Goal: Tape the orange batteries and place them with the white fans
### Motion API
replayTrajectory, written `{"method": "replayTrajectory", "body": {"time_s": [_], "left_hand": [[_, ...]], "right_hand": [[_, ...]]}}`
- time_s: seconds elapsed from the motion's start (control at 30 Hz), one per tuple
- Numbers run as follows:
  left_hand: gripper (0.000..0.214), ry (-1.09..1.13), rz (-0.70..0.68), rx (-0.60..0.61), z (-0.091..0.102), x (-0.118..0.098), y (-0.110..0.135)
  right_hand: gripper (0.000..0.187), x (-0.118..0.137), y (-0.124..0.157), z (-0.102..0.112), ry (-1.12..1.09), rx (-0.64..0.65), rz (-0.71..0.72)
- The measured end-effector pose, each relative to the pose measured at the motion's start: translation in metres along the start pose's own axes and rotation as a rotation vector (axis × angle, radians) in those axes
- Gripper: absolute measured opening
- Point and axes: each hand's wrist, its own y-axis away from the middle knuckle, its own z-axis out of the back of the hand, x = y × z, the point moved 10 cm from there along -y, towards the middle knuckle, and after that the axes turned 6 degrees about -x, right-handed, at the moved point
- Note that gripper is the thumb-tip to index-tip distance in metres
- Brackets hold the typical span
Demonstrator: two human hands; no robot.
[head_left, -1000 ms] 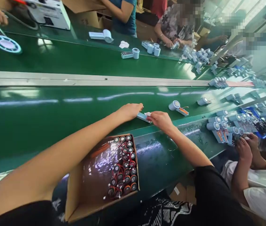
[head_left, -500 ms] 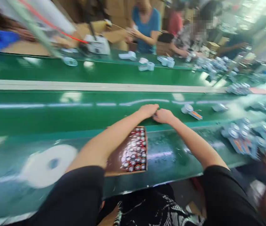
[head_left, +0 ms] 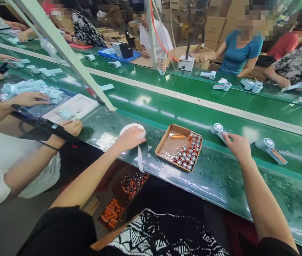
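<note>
My left hand (head_left: 129, 138) rests on a white roll of tape (head_left: 132, 129) at the near edge of the green bench, fingers curled over it; a strip of tape hangs down from the roll. Over on the conveyor belt (head_left: 167, 106), my right hand (head_left: 236, 145) lies on the handle of a light-blue hand-held fan (head_left: 217, 129), fingers closed around it. Between my hands sits an open cardboard box (head_left: 179, 146) holding several red-wrapped batteries.
A second fan (head_left: 269, 146) lies on the belt to the right. A slanted metal post (head_left: 68, 57) rises at the left. A co-worker's hands (head_left: 70, 126) work beside me on the left. Other people sit across the belt. Below the bench, a carton of orange batteries (head_left: 118, 199) stands.
My view swung left. The left hand left the fan and went to the tape roll. The right hand stayed on the fan as it rode along the belt.
</note>
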Motion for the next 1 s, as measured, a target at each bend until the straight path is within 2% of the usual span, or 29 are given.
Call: {"method": "replayTrajectory", "body": {"time_s": [0.07,0.17,0.23,0.3,0.37,0.43,0.5,0.63,0.73,0.83,0.9,1.0], "left_hand": [[0.071,-0.087,0.002,0.077,-0.013,0.042,0.022],[0.087,-0.151,0.027,0.158,-0.023,0.073,0.039],[0.090,-0.165,0.051,0.209,-0.025,0.082,0.043],[0.083,-0.164,0.024,0.232,-0.024,0.083,0.044],[0.073,-0.160,-0.002,0.180,-0.018,0.078,0.042],[0.069,-0.141,0.023,0.053,-0.007,0.067,0.040],[0.067,-0.092,0.027,-0.094,0.006,0.043,0.039],[0.053,0.017,-0.143,-0.356,0.032,-0.036,0.040],[0.045,0.053,-0.337,-0.568,0.058,-0.087,0.050],[0.044,0.011,-0.445,-0.705,0.075,-0.111,0.065],[0.045,-0.035,-0.460,-0.733,0.079,-0.116,0.072],[0.048,-0.076,-0.462,-0.733,0.078,-0.118,0.077]], "right_hand": [[0.053,-0.004,0.004,-0.003,-0.048,0.035,0.006],[0.046,0.035,0.006,-0.008,-0.240,0.076,0.091],[0.043,0.073,0.013,-0.009,-0.369,0.125,0.166],[0.039,0.107,0.020,-0.010,-0.448,0.188,0.226],[0.032,0.137,0.024,-0.015,-0.454,0.244,0.271],[0.027,0.164,0.021,-0.029,-0.366,0.310,0.327],[0.029,0.192,0.016,-0.053,-0.196,0.425,0.413],[0.028,0.236,0.003,-0.102,0.056,0.610,0.496],[0.024,0.254,-0.005,-0.115,0.060,0.631,0.505],[0.026,0.252,-0.009,-0.102,-0.044,0.604,0.510],[0.030,0.239,-0.015,-0.073,-0.372,0.521,0.400],[0.037,0.208,-0.017,-0.031,-0.976,0.413,0.139]]}}
